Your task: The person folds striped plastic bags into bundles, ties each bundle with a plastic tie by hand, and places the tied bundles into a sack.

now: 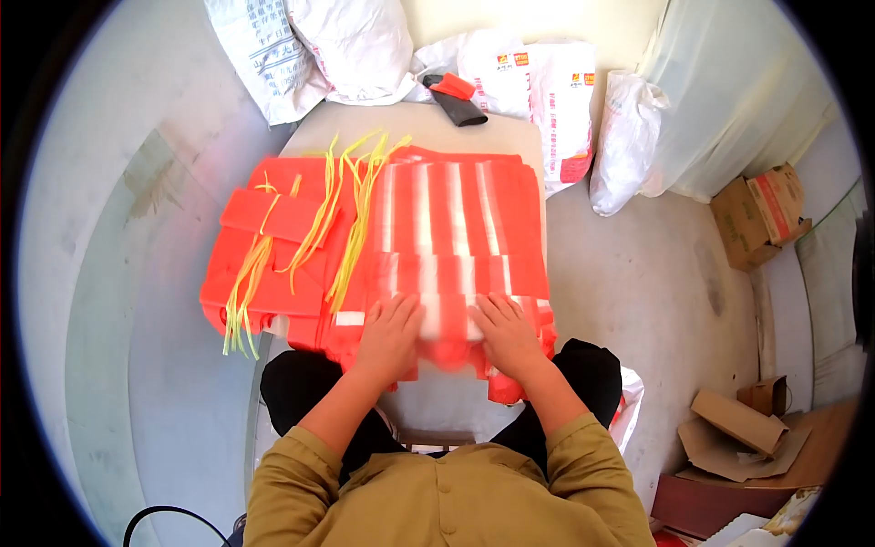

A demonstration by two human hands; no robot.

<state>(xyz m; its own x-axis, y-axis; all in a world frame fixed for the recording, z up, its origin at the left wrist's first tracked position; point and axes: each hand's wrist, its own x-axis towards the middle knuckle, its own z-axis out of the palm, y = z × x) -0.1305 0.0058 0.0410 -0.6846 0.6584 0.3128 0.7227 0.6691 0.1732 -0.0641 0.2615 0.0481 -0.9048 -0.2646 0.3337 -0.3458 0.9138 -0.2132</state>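
Red-and-white striped sheets (447,214) lie layered on the table (355,118), their near edges hanging over its front. My left hand (392,333) rests flat on the near left part of the stripes, fingers stretched forward. Level with it on the right, my right hand (506,333) lies on the same material, also open. Beside the sheets is a stack of folded red material (273,292), with bundles of yellow strips (358,219) lying over it. The red material between my hands is blurred at its near edge.
White printed sacks (351,46) stand behind the table, with a dark and red item (458,98) at its far edge. Another white bag (629,141) is on the floor to the right. Cardboard boxes (761,214) and flattened cardboard (738,438) lie farther right.
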